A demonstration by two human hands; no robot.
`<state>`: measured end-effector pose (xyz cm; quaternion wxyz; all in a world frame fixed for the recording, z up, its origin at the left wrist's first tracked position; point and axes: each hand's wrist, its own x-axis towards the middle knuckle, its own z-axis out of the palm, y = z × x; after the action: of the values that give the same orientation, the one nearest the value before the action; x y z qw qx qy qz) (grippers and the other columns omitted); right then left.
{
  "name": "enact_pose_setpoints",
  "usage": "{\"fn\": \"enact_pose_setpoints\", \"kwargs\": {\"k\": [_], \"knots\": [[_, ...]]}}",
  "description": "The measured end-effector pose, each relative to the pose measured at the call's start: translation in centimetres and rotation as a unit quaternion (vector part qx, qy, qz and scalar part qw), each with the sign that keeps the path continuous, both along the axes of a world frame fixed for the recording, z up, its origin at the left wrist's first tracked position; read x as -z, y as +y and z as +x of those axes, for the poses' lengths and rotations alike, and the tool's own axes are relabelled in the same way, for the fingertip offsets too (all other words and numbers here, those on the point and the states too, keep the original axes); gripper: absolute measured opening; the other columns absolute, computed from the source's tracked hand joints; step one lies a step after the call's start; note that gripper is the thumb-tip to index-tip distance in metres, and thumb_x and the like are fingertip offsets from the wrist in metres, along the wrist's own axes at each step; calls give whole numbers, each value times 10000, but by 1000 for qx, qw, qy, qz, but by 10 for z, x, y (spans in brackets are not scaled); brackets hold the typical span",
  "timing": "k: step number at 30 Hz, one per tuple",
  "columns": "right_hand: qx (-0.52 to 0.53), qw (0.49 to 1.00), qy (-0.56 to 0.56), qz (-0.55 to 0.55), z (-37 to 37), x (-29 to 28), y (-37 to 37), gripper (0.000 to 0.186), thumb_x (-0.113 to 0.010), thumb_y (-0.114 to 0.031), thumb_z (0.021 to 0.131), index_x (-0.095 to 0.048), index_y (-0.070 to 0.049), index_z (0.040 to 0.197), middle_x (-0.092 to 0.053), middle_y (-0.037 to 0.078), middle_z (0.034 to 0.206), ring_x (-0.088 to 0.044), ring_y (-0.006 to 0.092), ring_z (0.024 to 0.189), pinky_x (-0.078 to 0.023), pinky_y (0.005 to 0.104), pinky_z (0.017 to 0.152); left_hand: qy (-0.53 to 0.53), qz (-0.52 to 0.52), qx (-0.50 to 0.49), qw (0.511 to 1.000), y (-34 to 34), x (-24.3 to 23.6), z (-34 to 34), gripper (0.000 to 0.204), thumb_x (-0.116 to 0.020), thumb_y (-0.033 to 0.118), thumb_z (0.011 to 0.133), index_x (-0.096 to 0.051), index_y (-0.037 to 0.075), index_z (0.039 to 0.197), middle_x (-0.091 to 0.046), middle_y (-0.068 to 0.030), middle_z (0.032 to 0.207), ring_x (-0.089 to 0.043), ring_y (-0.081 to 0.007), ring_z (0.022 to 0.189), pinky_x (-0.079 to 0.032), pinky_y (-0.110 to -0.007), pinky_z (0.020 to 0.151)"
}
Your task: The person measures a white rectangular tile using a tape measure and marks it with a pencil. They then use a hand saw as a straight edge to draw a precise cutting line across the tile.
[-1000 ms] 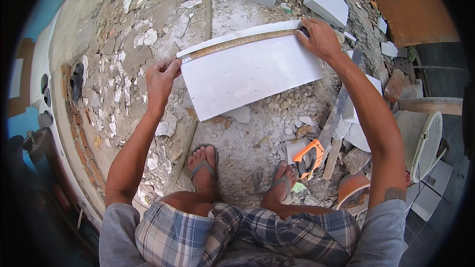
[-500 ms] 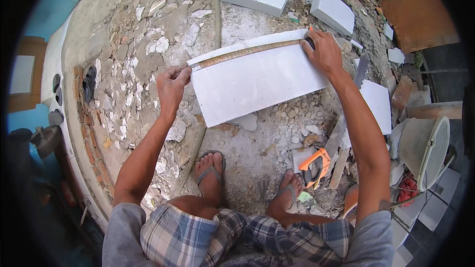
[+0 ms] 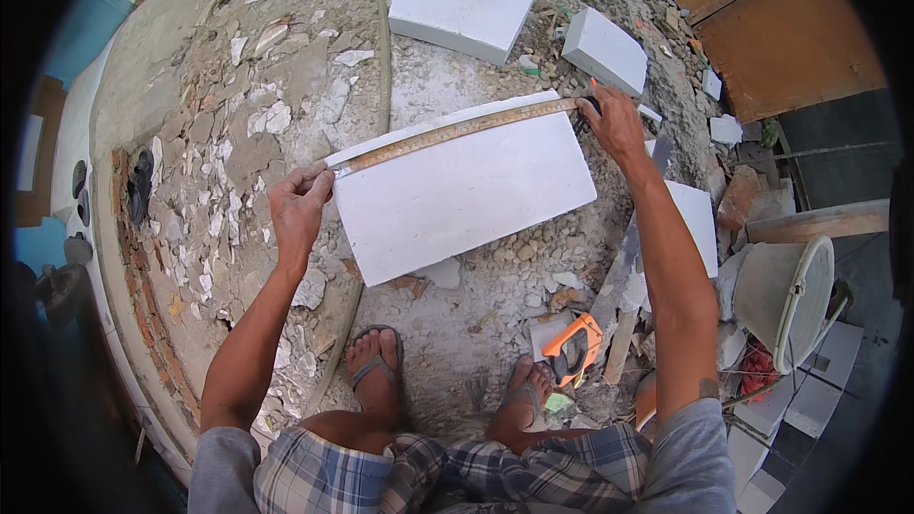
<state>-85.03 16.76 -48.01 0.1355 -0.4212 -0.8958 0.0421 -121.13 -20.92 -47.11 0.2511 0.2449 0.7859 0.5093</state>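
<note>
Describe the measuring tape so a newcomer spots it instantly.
Find the large white block beyond the person's feet. Near its far edge, the yellowish-brown measuring tape runs from left hand to right hand; unlike the rounded hose, it is flat.

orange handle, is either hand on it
No, the orange handle lies near the right foot, while the left hand and right hand hold the tape measure.

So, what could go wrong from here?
The tape measure spans the white block between the left hand and the right hand; if either slips, it could shift. The block lies over loose rubble, so it might rock or chip if pressed. The orange-handled tool lies near the right foot, whose bare toes in an open sandal could knock it.
</note>
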Motion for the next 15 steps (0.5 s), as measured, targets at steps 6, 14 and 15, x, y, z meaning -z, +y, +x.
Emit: {"fn": "enact_pose_setpoints", "kwargs": {"k": [6,14,15], "knots": [[-40,999,5,-8,2,0,3,366,-705,-296,999,-718,-19,1237,-702,167,1314,-610,415,1223,-508,522,1026,-11,14,2,1000,0,0,0,339,-748,186,991,-736,-76,1206,-772,-122,980,-719,-133,851,-602,-275,797],[-12,999,-40,-14,-8,-13,-8,347,-689,-318,1008,-722,-55,1233,-709,133,1313,-611,409,1227,-520,515,1023,12,-13,19,1000,0,-7,-2,341,-747,187,983,-735,-53,1225,-758,-88,929,-686,-122,813,-574,-273,770],[-15,999,-36,-1,-7,-11,-8,343,-686,-315,1010,-721,-59,1236,-712,125,1308,-610,402,1231,-520,514,1023,21,-8,23,999,2,-11,0,335,-748,175,976,-737,-56,1219,-747,-72,883,-658,-107,771,-550,-263,734]]}}
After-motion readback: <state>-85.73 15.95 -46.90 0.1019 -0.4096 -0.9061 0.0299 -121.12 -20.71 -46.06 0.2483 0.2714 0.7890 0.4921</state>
